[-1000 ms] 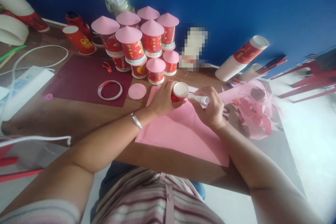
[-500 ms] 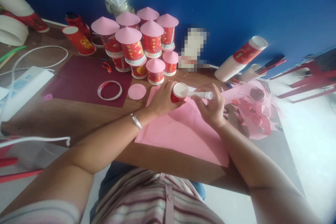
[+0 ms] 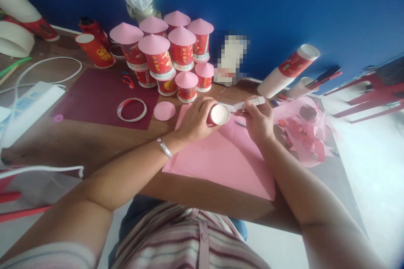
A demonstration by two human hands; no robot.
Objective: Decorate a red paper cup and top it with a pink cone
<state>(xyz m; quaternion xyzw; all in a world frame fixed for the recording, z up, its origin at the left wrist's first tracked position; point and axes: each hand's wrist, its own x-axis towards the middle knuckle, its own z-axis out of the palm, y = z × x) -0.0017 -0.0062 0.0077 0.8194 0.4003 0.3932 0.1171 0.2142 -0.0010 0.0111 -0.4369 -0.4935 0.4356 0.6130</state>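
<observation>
My left hand (image 3: pixel 197 119) is wrapped round a small red paper cup (image 3: pixel 219 114), tipped so its white round end faces me. My right hand (image 3: pixel 258 121) pinches a white glue stick (image 3: pixel 249 103), whose tip points at the cup's rim. Both hands hover over a pink paper sheet (image 3: pixel 221 159) on the wooden table (image 3: pixel 94 143). A pink paper disc (image 3: pixel 164 110) lies just left of the sheet.
Behind the hands stands a stack of red cups with pink cone lids (image 3: pixel 172 56). A cut cup ring (image 3: pixel 131 109) lies on a maroon sheet (image 3: pixel 94 96). A white power strip (image 3: pixel 27 107) with cables is at left, pink paper scraps (image 3: pixel 304 130) and a cup stack (image 3: pixel 288 69) at right.
My left hand has turned the cup so its white end faces me more. My right hand has lifted the glue stick up and a little to the right.
</observation>
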